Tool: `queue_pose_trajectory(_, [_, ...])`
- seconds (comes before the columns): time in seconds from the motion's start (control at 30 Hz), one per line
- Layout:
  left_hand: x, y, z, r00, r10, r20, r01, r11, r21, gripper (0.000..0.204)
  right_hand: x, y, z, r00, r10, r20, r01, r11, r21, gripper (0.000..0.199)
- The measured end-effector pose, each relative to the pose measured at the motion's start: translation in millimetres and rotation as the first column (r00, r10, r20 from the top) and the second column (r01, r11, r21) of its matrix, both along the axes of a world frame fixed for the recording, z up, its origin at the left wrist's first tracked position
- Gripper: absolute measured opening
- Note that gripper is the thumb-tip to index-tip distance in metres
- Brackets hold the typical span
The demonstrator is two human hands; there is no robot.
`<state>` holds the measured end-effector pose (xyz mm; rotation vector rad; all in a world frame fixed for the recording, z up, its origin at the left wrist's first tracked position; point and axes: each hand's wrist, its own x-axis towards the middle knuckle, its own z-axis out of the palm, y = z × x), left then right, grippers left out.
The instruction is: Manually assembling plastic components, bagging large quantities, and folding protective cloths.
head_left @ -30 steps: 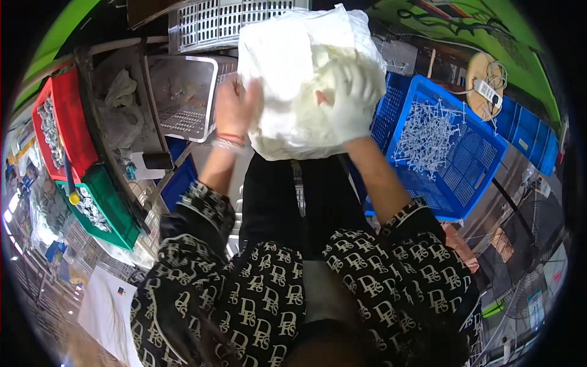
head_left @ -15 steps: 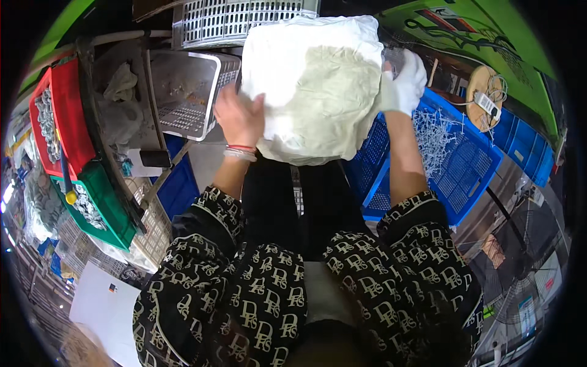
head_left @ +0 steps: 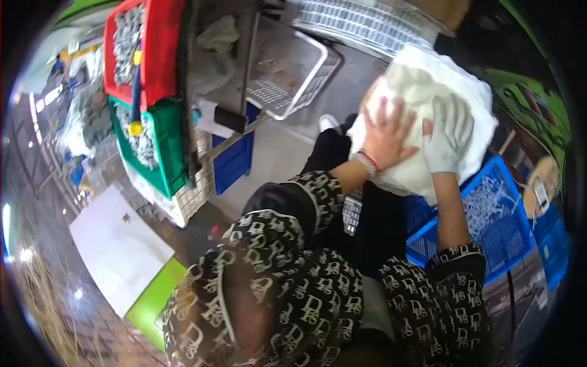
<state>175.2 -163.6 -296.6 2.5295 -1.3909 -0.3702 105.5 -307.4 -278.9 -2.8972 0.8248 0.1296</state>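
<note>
A cushion-like bundle covered in white and pale green cloth (head_left: pixel 416 81) sits before me, right of the middle of the view. My left hand (head_left: pixel 388 136), bare with red and white bands at the wrist, lies on it with fingers spread. Beside it my right hand (head_left: pixel 448 136), in a white glove, also rests flat on the cloth, fingers apart. Neither hand grips anything. What lies beneath the cloth is hidden.
Blue crates, one with small pale pieces (head_left: pixel 492 205), stand at the right. A red bin (head_left: pixel 160 55) and a green bin (head_left: pixel 169 153) of metal parts are at the left. Behind them stand a grey basket (head_left: pixel 306 79) and a white crate (head_left: pixel 361 27).
My view has swung left, so the bundle appears farther right. My hands have gone from the bundle's two sides to lying flat on its top.
</note>
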Motion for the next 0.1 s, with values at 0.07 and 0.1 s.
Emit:
queue_pose_trajectory(0.07, [2.6, -1.8, 2.2, 0.999, -0.035, -0.042, 0.036, 0.999, 0.035, 0.079, 0.4, 3.9, -20.9, 1.000, 0.006, 0.005, -0.006, 1.000, 0.030, 0.057])
queue_pose_trajectory(0.1, [3.2, 4.6, -0.8, 0.999, -0.047, -0.020, 0.048, 0.997, 0.056, 0.080, -0.3, 5.0, -21.9, 0.995, 0.022, 0.093, -0.025, 0.999, 0.036, 0.061])
